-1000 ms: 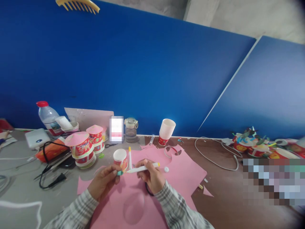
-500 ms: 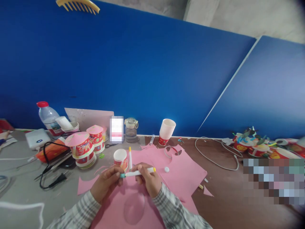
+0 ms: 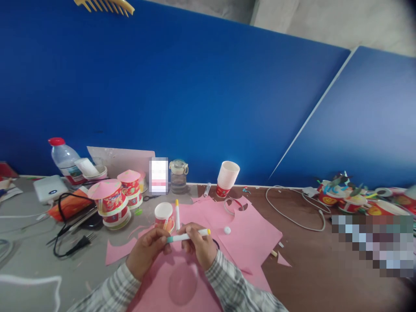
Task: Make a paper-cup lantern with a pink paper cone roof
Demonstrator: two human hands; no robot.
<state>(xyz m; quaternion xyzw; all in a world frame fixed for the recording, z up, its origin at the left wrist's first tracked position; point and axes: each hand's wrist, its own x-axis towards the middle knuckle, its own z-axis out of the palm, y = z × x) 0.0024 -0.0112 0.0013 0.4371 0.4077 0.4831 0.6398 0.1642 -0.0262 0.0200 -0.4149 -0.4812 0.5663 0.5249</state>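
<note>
Both of my hands meet over the pink paper sheet (image 3: 247, 234). My right hand (image 3: 199, 247) is closed round a white marker (image 3: 190, 236) that lies nearly level, its yellow end pointing right. My left hand (image 3: 147, 253) pinches the marker's teal cap end (image 3: 169, 239). Just behind my hands an upturned red paper cup (image 3: 164, 215) stands on the pink paper, with a second white marker with a yellow tip (image 3: 177, 214) upright beside it. A small white cap (image 3: 227, 230) lies on the paper to the right.
At left sit pink-roofed cup models (image 3: 112, 201), a water bottle (image 3: 63, 158), a black plug and cable (image 3: 73, 247), a white box (image 3: 50, 188). A glass jar (image 3: 178, 175) and stacked paper cups (image 3: 226, 177) line the blue wall. A white cable (image 3: 292, 208) and more cup crafts (image 3: 344, 199) lie right.
My left hand has brought the teal cap onto the marker's left end. Both hands have shifted a little towards each other and the marker has levelled out.
</note>
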